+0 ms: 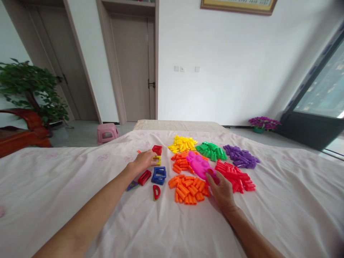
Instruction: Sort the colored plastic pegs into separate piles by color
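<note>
My right hand (221,191) is closed on the end of a bright pink moulded plastic piece (198,165) with rounded lobes and a hole near the grip. The piece hangs over the orange plastic pieces (189,190) and partly covers them. On the left, my left hand (145,161) has its fingers at a yellow square frame (157,160) and appears to grip its edge. Close to that hand are a red square frame (157,149), blue square frames (159,175), a red rectangular block (144,177), a dark triangular piece (132,185) and a red D-shaped piece (156,192).
Piles of small plastic pieces lie sorted by colour: yellow (183,144), green (212,151), purple (242,156) and red (235,176). A wrinkled pale cloth (129,222) covers the surface. Beyond it stand a pink stool (107,133) and a potted flower (264,123).
</note>
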`<state>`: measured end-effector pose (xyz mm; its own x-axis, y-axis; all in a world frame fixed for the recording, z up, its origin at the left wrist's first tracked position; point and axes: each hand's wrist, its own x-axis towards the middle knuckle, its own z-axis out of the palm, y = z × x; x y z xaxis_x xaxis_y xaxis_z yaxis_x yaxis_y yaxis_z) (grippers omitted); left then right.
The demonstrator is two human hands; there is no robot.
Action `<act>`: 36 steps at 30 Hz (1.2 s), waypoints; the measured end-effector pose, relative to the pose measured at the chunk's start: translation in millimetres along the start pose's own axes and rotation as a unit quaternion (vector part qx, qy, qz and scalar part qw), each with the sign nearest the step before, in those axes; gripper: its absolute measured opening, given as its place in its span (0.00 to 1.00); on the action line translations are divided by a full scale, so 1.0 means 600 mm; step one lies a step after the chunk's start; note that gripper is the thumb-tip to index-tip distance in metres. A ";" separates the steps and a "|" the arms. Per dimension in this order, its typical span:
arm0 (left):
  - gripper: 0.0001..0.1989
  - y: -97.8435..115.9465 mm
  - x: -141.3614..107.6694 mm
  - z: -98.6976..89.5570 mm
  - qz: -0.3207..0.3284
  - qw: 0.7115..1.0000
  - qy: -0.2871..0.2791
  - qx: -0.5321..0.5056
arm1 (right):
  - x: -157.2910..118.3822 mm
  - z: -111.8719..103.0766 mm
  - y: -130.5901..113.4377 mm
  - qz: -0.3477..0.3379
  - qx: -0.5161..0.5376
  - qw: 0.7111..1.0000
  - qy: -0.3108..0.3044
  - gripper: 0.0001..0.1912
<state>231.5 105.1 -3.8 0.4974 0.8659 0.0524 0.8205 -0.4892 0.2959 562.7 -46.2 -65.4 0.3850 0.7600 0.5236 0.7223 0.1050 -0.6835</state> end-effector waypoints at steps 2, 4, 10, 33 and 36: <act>0.20 -0.007 -0.022 -0.010 0.002 0.999 0.032 -0.019 | 0.000 0.000 0.001 -0.007 0.000 1.000 -0.001 0.26; 0.23 -0.016 -0.050 -0.024 0.016 0.998 0.030 -0.052 | 0.000 0.000 0.000 -0.014 -0.002 1.000 -0.001 0.26; 0.38 -0.023 -0.123 -0.044 0.040 0.993 -0.110 -0.005 | 0.002 -0.001 -0.001 -0.015 -0.008 1.000 0.004 0.27; 0.11 0.084 -0.119 0.015 0.113 0.992 0.030 0.041 | -0.001 0.000 0.000 -0.027 -0.017 1.000 -0.001 0.28; 0.07 0.087 -0.120 0.030 0.123 0.990 0.037 0.054 | -0.001 0.001 0.003 -0.031 -0.016 0.999 -0.004 0.27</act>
<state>243.4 15.5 -9.6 0.6668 0.7230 0.1807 0.7047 -0.6906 0.1627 563.1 -46.0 -67.3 0.3344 0.7576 0.5605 0.7624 0.1322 -0.6334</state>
